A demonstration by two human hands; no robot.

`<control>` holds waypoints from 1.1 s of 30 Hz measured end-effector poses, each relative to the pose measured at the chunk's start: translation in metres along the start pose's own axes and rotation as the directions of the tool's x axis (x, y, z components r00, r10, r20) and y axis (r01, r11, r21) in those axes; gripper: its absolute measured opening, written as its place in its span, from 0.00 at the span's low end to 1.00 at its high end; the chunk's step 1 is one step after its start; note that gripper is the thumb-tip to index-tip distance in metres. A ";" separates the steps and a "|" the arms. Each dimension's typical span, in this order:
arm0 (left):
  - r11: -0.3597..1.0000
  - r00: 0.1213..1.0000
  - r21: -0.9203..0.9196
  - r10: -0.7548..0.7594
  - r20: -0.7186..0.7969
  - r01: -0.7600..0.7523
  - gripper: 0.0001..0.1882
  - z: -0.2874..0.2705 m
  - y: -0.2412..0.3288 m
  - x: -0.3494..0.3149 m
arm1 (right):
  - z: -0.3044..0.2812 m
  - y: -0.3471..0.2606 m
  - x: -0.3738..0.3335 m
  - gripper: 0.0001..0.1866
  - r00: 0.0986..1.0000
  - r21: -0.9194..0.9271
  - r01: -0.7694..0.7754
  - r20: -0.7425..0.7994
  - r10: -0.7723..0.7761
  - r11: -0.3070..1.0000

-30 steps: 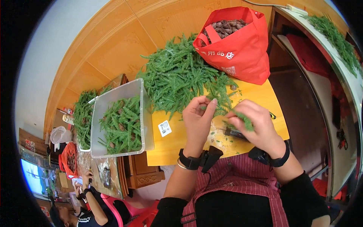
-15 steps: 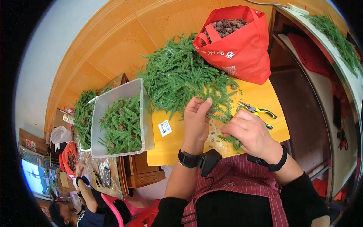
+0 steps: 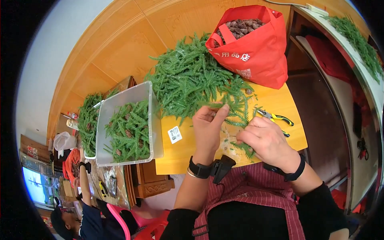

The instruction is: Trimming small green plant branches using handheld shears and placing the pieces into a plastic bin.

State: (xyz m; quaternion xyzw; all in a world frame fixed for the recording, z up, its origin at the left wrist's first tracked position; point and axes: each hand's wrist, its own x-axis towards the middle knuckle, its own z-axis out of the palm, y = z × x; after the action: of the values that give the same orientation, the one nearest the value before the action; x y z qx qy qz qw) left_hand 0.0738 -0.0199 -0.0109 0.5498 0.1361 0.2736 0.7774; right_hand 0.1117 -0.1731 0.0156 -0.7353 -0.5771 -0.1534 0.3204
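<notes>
A green artificial pine sprig (image 3: 237, 116) is stretched between my two hands above the yellow table (image 3: 176, 154). My left hand (image 3: 209, 122) pinches a frond of it between thumb and fingers. Around its lower end my right hand (image 3: 264, 138) is closed, and some needles poke out beneath the fingers. Just beyond the right hand lie pliers (image 3: 276, 118) with yellow and black handles, partly covered by that hand. A large heap of green pine sprigs (image 3: 188, 80) spreads behind my hands. One small pine cone (image 3: 249, 91) rests at the heap's right edge.
A red bag (image 3: 256, 60) of pine cones stands at the back right. At the left, a clear plastic bin (image 3: 156, 136) holds sprigs with cones. A white label (image 3: 175, 135) lies on the table. Further left, a co-worker (image 3: 94, 216) sits at another table, arm stretched out.
My left hand has shifted slightly, still pinching the frond; my right hand has barely moved. The co-worker's arm has reached farther forward, toward the orange-red bag.
</notes>
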 end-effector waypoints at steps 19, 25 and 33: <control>0.878 0.960 -0.388 -0.264 0.093 0.279 0.13 -0.014 -0.009 0.005 | 0.001 0.006 -0.007 0.04 0.999 0.049 0.020 0.027 -0.021 0.999; 0.825 0.933 -0.440 -0.341 0.113 0.355 0.13 -0.016 -0.006 0.002 | 0.003 0.009 -0.008 0.04 0.999 0.074 0.023 0.042 -0.026 0.997; 0.783 0.918 -0.481 -0.362 0.165 0.395 0.09 -0.015 -0.003 0.001 | -0.001 0.012 -0.010 0.07 0.997 0.274 -0.025 0.073 0.005 0.961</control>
State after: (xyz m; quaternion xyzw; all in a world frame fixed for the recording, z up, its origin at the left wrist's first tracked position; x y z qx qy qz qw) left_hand 0.0678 -0.0085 -0.0189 0.2968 0.1426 0.1204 0.9365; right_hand 0.1207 -0.1824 0.0070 -0.6931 -0.5985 -0.0428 0.3994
